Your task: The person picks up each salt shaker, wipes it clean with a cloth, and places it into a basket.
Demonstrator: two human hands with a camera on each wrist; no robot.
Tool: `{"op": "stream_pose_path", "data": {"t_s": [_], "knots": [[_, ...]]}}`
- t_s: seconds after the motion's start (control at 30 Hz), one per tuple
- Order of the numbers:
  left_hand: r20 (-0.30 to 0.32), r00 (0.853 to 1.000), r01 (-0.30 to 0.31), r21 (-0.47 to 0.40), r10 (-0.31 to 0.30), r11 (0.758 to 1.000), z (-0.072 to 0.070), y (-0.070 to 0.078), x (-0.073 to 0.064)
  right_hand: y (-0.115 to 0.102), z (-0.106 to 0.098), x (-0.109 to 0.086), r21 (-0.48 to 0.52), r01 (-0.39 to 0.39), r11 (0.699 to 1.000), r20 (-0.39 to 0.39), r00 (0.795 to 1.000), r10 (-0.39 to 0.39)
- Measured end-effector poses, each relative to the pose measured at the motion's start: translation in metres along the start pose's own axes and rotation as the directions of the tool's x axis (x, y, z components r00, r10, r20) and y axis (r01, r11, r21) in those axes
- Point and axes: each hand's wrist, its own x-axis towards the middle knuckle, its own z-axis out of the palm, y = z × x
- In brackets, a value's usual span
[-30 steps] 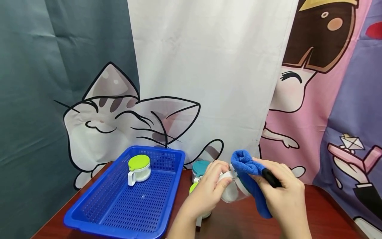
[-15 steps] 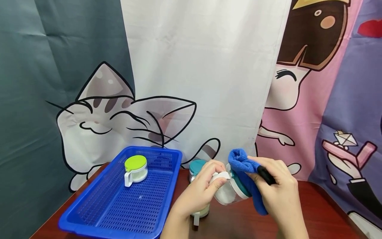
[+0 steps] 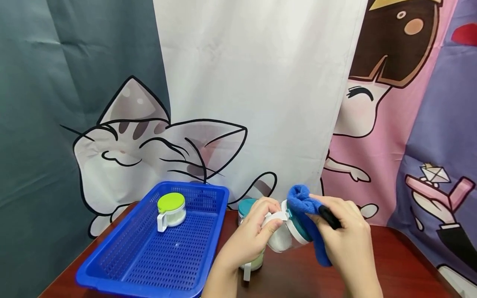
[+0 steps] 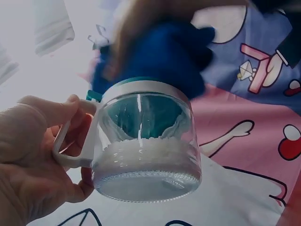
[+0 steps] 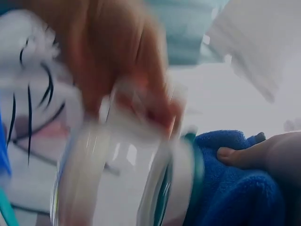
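Clock taken from the held jar, head view. Nearest us: left hand (image 3: pixel 257 229) closed, thumb and fingers gripping the white handle (image 3: pixel 273 218) of the held jar (image 3: pixel 281 242), which is lifted and tilted, lid toward 2 o'clock. Right hand (image 3: pixel 348 231), at 3 o'clock, closed on the blue cloth (image 3: pixel 299 200), which lies against the teal lid (image 3: pixel 299 227).

Change: more of that lid shows past the cloth than a second ago; both grips remain. We read this as wiping partway along, jar not yet ready to put down.

At 8 o'clock, a partly hidden jar (image 3: pixel 257 264) stands on the tabletop (image 3: pixel 402 265). At 9, the blue basket (image 3: pixel 160 256) holds a green-lidded jar (image 3: pixel 175 215); we note no shift there. At 10, behind the left hand, a second teal-lidded jar (image 3: pixel 246 207). Farthest, at 12, the printed curtain (image 3: pixel 253 82).
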Motion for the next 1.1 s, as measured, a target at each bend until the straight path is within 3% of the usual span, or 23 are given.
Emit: {"op": "stream_pose_path", "data": {"t_s": [0.13,0.33,0.4,0.57,0.67,0.83,0.97,1.03,1.1], "knots": [[0.004,0.999,0.034,-0.031,-0.034,0.999,-0.002,-0.002,0.000,-0.004,0.001,0.000,0.060,0.024,0.998,-0.032,0.999,-0.022],[-0.014,0.998,0.058,-0.089,-0.060,0.994,-0.005,0.000,-0.001,0.020,0.007,0.003,-0.056,-0.091,0.994,-0.014,0.996,0.090],[-0.013,0.998,0.055,-0.068,-0.056,0.996,-0.003,0.000,-0.001,0.019,0.007,0.003,-0.072,-0.105,0.992,-0.002,0.994,0.105],[0.008,0.999,0.044,0.001,-0.044,0.999,0.001,-0.002,0.001,-0.002,0.004,-0.001,0.003,-0.042,0.999,-0.017,0.999,0.042],[0.011,0.999,0.044,-0.021,-0.044,0.999,0.000,-0.002,0.001,-0.004,0.003,0.000,0.024,-0.030,0.999,-0.039,0.999,0.031],[-0.041,0.998,0.041,-0.123,-0.046,0.992,-0.006,-0.001,-0.002,0.018,0.003,0.003,-0.065,-0.170,0.983,-0.014,0.985,0.170],[-0.102,0.991,0.056,-0.301,-0.091,0.952,-0.010,-0.003,-0.005,0.027,-0.001,0.004,0.015,-0.279,0.960,-0.070,0.958,0.279],[-0.133,0.980,0.083,-0.401,-0.148,0.912,-0.011,-0.004,-0.005,0.025,-0.005,0.005,0.097,-0.311,0.945,-0.146,0.935,0.323],[-0.177,0.958,0.113,-0.488,-0.225,0.866,-0.009,-0.005,-0.004,0.025,-0.011,0.006,0.181,-0.323,0.929,-0.239,0.902,0.360]]}}
